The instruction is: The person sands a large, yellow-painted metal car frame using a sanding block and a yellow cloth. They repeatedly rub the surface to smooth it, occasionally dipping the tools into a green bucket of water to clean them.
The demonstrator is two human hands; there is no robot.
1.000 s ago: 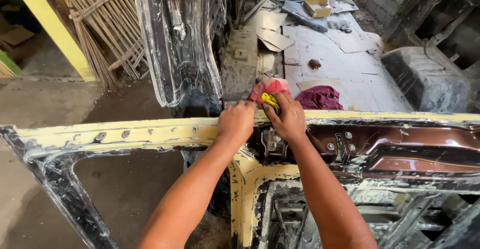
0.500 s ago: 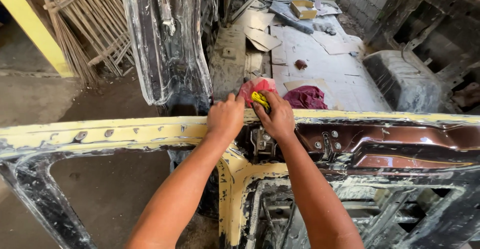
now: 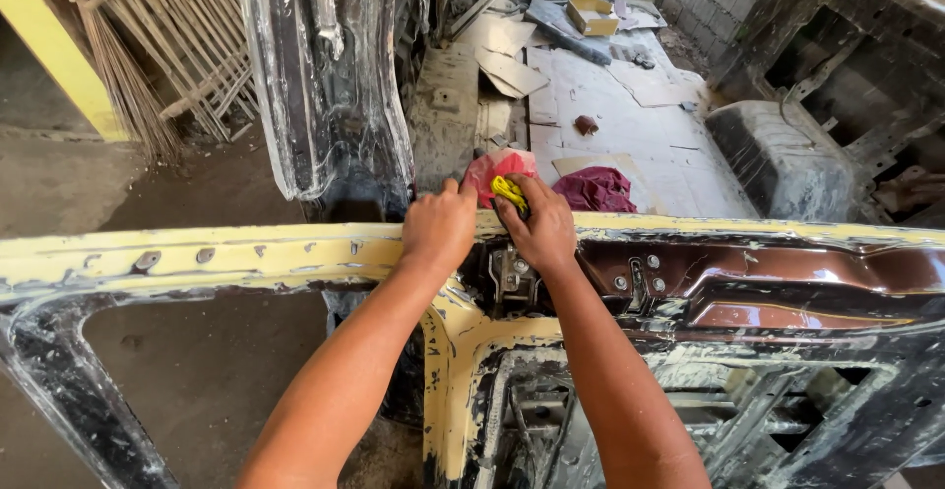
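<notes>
We work over a dusty concrete floor (image 3: 197,371). Our left hand (image 3: 438,228) grips the yellow door frame (image 3: 246,253); our right hand (image 3: 536,228) pinches a yellow tool (image 3: 508,192) at its top edge.

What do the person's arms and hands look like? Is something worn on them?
Both forearms are bare, with no sleeves in view. The left hand and the right hand have no gloves, and no watch, ring or bracelet shows on them.
</notes>
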